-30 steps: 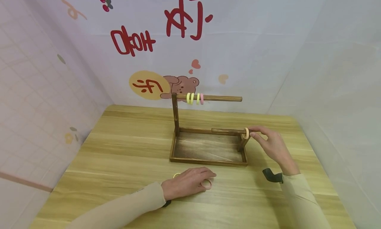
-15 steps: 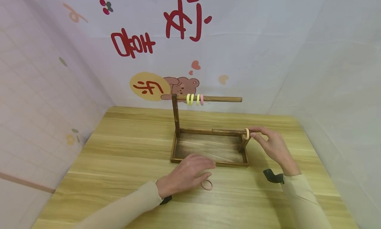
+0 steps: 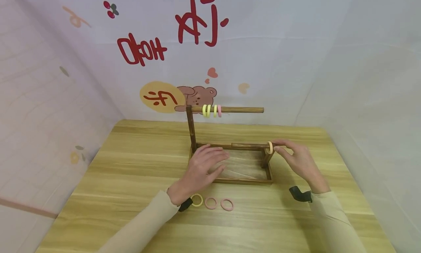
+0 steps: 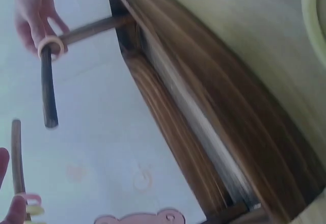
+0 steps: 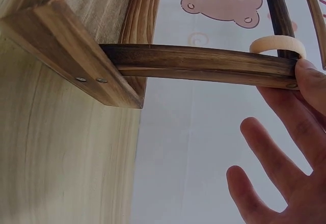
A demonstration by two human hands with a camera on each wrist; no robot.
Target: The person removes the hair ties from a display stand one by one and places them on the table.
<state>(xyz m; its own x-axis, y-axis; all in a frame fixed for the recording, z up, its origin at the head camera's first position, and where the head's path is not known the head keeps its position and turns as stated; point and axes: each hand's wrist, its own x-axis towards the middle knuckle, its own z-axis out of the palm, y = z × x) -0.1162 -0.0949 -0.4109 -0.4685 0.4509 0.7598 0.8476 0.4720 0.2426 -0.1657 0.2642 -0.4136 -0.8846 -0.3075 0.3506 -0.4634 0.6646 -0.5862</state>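
My right hand (image 3: 297,160) pinches the top of the short post on a dark wooden rack (image 3: 243,180) between thumb and index finger. Right by the thumb, a peach ring (image 5: 277,43) hangs on the lower rod (image 3: 248,145). With fingers spread, my left hand (image 3: 200,167) overlaps the rack's tray and holds nothing. Several yellow rings and a pink ring (image 3: 219,111) hang on the upper rod (image 3: 243,109). In front of the rack, a yellow ring (image 3: 202,200) and two pink rings lie flat, the rightmost pink ring (image 3: 227,210) farthest from my left wrist.
The rack stands on a wood-grain table (image 3: 141,154). A tall post (image 3: 191,127) carries the upper rod at its left end. Behind rises a white wall sheet (image 3: 279,56) with red characters and a printed bear (image 3: 200,96); pale sheets flank both sides.
My left hand has lifted away from the rings on the table and moved forward over the rack's tray, uncovering them. My right hand has stayed at the short post.
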